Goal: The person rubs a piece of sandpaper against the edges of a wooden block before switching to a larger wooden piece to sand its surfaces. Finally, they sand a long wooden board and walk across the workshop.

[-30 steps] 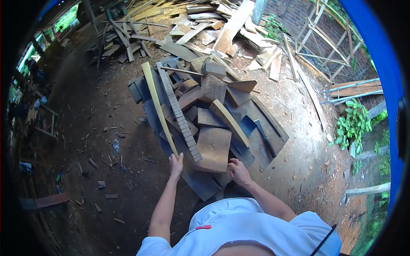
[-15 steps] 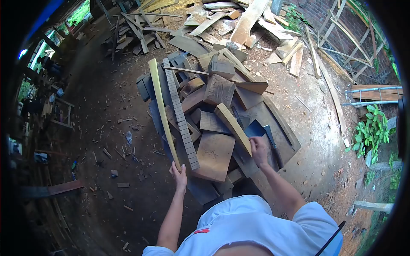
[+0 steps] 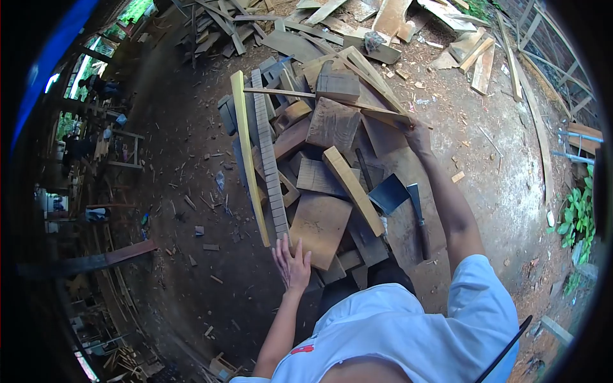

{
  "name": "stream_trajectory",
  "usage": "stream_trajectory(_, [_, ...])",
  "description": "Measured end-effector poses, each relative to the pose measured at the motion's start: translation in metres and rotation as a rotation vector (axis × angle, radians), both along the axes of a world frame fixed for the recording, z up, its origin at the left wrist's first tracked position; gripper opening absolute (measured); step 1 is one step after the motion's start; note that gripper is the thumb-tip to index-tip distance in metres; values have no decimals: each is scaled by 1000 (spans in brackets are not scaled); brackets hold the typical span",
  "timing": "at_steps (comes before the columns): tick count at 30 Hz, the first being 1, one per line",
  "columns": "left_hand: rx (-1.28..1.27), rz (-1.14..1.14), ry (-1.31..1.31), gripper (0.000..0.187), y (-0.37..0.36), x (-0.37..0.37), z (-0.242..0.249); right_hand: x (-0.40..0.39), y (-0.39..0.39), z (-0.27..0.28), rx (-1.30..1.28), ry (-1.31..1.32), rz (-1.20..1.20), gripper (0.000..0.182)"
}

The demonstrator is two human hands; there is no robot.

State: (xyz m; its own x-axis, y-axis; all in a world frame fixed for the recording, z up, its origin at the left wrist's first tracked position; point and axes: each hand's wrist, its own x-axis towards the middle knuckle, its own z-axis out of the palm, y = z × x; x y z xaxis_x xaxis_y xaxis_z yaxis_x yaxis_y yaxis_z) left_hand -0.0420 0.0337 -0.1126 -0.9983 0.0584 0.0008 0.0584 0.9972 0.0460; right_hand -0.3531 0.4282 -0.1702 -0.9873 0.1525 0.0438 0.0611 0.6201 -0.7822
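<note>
My left hand (image 3: 293,267) is open, fingers spread, at the near end of a long wooden strip with evenly spaced cross lines (image 3: 268,156). To its left lies a long yellowish, slightly curved wood strip (image 3: 245,137), apart from the hand. My right hand (image 3: 418,136) is closed on the pointed end of a wooden wedge (image 3: 386,116) at the pile's right side. A thin stick (image 3: 274,92) crosses the pile's top. Nearer me lie a squared wood bar (image 3: 352,182), a broad wood block (image 3: 321,230) and a dark block (image 3: 333,122).
A hatchet-like tool with a dark blade (image 3: 389,194) and a long-handled tool (image 3: 419,223) lie right of the bar. Scrap boards (image 3: 389,19) heap up at the back. Chips litter the dirt floor (image 3: 185,159). A reddish plank (image 3: 131,252) juts in from the left.
My left hand has let go of the yellowish strip and spread its fingers. My right hand has left the squared bar, reached farther forward and taken the wedge, which is now tipped.
</note>
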Motion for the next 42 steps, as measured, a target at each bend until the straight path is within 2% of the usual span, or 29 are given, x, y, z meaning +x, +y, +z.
stream_trajectory(1, [-7, 9, -56, 57, -2, -1, -2, 8, -3, 9, 158, -14, 11, 32])
stream_trajectory(2, [-10, 16, -55, 57, -4, -1, -5, 16, -4, 15, 155, -13, 18, 32])
stream_trajectory(4, [-100, 58, -52, 57, -10, -4, -8, 40, -6, 27, 262, 223, 19, 25])
stream_trajectory(8, [-60, 60, -66, 57, -15, -3, -6, 107, -7, 71, 215, 109, -173, 24])
stream_trajectory(10, [44, 84, -146, 56, -17, -7, 1, 142, -10, 94, 110, 271, -195, 25])
stream_trajectory(12, [82, 78, -169, 52, -21, -11, 11, 177, -22, 120, 70, 281, -141, 25])
stream_trajectory(16, [581, 26, -33, 32, -26, -19, 44, 224, -72, 164, -45, 181, 82, 26])
stream_trajectory(18, [1119, 140, -74, 32, -17, -25, 95, 236, -106, 157, -51, 93, 105, 26])
stream_trajectory(20, [1730, 82, -79, 43, -13, -22, 165, 244, -142, 136, -84, 85, 71, 26])
stream_trajectory(21, [1968, -54, -82, 56, -16, -19, 197, 248, -159, 123, -98, 132, 53, 27])
stream_trajectory(22, [2161, -213, -74, 71, -19, -12, 229, 251, -176, 115, -84, 122, 81, 27])
stream_trajectory(23, [2250, -229, -120, 83, -18, -1, 271, 255, -192, 107, -57, 197, 84, 30])
stream_trajectory(24, [2296, -325, -21, 89, -18, 10, 293, 260, -203, 102, -35, 268, 91, 34])
stream_trajectory(26, [2330, -260, 42, 89, -46, 7, 281, 263, -217, 108, -59, 206, 116, 38])
stream_trajectory(28, [2367, -230, 94, 89, -22, 44, 285, 270, -220, 108, -79, 159, 119, 43])
stream_trajectory(29, [2382, -243, 110, 89, -82, 69, 283, 269, -220, 105, -99, 155, 152, 45])
stream_trajectory(30, [2399, -254, 113, 89, -43, 59, 284, 270, -218, 104, -117, 145, 175, 48])
stream_trajectory(32, [2429, -269, 105, 89, -44, 54, 283, 275, -220, 112, -82, 135, 173, 47])
stream_trajectory(34, [2438, -284, 96, 89, -45, 64, 291, 276, -227, 114, -207, 72, 171, 45])
stream_trajectory(38, [2445, -307, 75, 89, -31, 62, 299, 282, -234, 121, -247, 2, 162, 46])
stream_trajectory(42, [2459, -328, 79, 89, -25, 67, 308, 281, -226, 117, -273, 47, 231, 51])
